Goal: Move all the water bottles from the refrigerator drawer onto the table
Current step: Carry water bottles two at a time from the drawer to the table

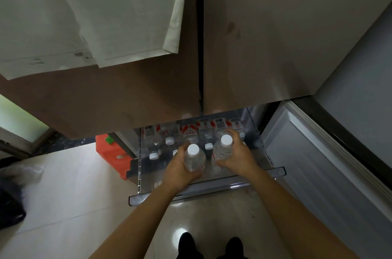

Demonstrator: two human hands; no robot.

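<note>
The refrigerator drawer (203, 189) is pulled out low in front of me. Several clear water bottles (167, 134) with white caps and red-white labels lie inside, mostly at the back. My left hand (179, 170) grips one upright bottle (194, 159) over the drawer's middle. My right hand (238, 153) grips a second upright bottle (223, 147) just to its right. Both bottles are held above the drawer. No table is in view.
The brown refrigerator doors (254, 36) hang shut above the drawer, with white paper (106, 14) on the left one. An open door panel (314, 163) stands at the right. An orange stool (114, 154) sits left of the drawer. A dark bag (10, 201) lies on the floor.
</note>
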